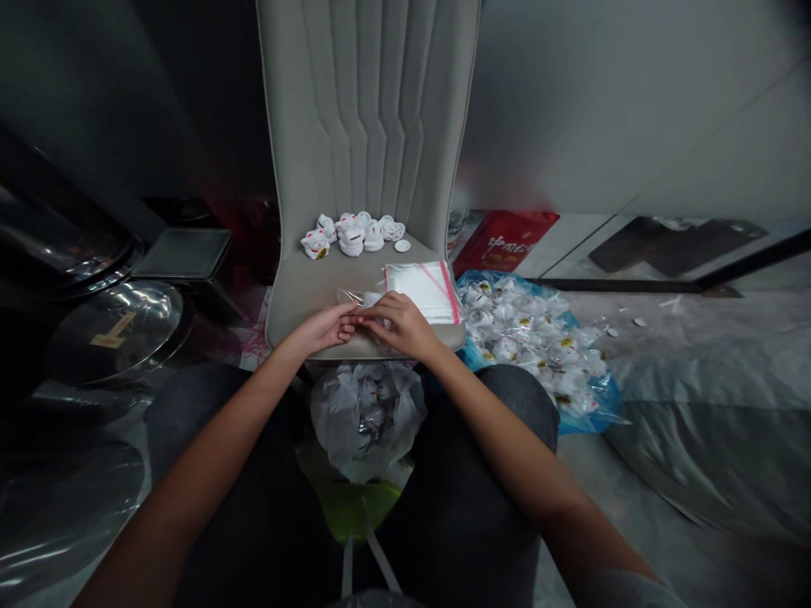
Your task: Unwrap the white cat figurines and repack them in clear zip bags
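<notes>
My left hand (328, 328) and my right hand (400, 324) meet over the front of the chair seat, fingers pinched together on a small clear plastic bag (349, 296). A white item (372, 299) shows at the bag, partly hidden by my right fingers; its kind is unclear. Just right of my hands lies a stack of clear bags (421, 289) with a red edge strip. Farther back on the seat sit several white cat figurines (351, 240) with red and gold details. Beside them is a white disc (402, 246).
A grey padded chair (367, 101) stands before me. On the floor to its right, a blue plastic sheet (605, 393) bears several bagged figurines (507, 321). A white plastic bag (335, 422) hangs between my knees. Left are metal containers (120, 329); a red bag (503, 241) leans behind.
</notes>
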The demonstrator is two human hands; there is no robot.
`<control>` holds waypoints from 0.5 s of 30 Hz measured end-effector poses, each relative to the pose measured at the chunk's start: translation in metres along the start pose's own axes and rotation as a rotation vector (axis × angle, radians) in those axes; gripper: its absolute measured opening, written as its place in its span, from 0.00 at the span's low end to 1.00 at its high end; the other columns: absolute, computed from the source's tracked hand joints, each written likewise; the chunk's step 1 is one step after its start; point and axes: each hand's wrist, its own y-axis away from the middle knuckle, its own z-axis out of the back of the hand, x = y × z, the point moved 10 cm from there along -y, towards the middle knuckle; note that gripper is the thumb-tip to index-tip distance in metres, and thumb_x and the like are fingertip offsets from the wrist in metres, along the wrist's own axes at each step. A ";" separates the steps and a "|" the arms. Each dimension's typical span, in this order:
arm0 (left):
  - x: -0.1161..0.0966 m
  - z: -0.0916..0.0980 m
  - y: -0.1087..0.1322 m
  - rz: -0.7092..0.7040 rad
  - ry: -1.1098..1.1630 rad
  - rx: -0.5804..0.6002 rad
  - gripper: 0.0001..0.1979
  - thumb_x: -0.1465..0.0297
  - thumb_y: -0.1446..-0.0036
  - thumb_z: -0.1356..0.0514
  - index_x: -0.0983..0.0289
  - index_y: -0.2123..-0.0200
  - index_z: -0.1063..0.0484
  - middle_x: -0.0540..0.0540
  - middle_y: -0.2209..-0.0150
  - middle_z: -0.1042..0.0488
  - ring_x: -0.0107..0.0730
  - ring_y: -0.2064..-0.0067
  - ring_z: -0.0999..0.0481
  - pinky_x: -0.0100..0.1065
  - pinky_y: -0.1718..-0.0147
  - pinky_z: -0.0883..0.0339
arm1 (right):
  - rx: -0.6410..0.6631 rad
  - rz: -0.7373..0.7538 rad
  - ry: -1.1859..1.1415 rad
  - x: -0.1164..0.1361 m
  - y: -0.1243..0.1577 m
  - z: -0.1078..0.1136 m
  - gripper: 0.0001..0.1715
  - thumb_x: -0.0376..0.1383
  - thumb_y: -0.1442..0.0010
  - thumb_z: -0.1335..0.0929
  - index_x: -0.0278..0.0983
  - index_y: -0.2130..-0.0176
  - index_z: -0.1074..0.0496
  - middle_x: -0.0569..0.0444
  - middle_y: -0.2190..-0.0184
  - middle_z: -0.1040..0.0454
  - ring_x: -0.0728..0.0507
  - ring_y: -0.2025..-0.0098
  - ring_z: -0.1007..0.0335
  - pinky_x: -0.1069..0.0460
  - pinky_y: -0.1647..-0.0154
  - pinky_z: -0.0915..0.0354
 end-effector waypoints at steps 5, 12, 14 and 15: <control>-0.001 -0.003 0.001 0.001 0.022 0.017 0.14 0.69 0.32 0.48 0.67 0.71 0.31 0.49 0.79 0.32 0.18 0.83 0.40 0.21 0.84 0.48 | -0.044 -0.002 0.030 -0.002 0.001 0.003 0.12 0.40 0.32 0.34 0.38 0.58 0.22 0.48 0.65 0.23 0.41 0.61 0.34 0.46 0.58 0.38; 0.000 0.001 -0.004 -0.011 0.001 0.021 0.15 0.69 0.32 0.47 0.67 0.72 0.30 0.49 0.79 0.31 0.17 0.82 0.39 0.21 0.84 0.48 | -0.069 0.039 0.050 0.003 0.001 0.005 0.11 0.38 0.32 0.35 0.37 0.58 0.23 0.47 0.63 0.26 0.42 0.61 0.33 0.46 0.60 0.37; 0.000 0.003 -0.006 -0.017 -0.005 0.029 0.14 0.69 0.33 0.45 0.67 0.71 0.30 0.50 0.78 0.30 0.17 0.82 0.38 0.21 0.83 0.48 | -0.068 0.044 0.031 0.004 0.001 0.006 0.11 0.37 0.32 0.36 0.37 0.58 0.24 0.46 0.62 0.27 0.41 0.60 0.33 0.46 0.59 0.36; 0.001 0.004 -0.007 -0.019 -0.007 0.032 0.13 0.69 0.33 0.45 0.67 0.71 0.29 0.50 0.78 0.29 0.17 0.82 0.38 0.21 0.83 0.48 | -0.064 0.043 0.021 0.004 0.001 0.006 0.11 0.36 0.31 0.36 0.37 0.59 0.24 0.46 0.62 0.27 0.41 0.60 0.33 0.46 0.58 0.36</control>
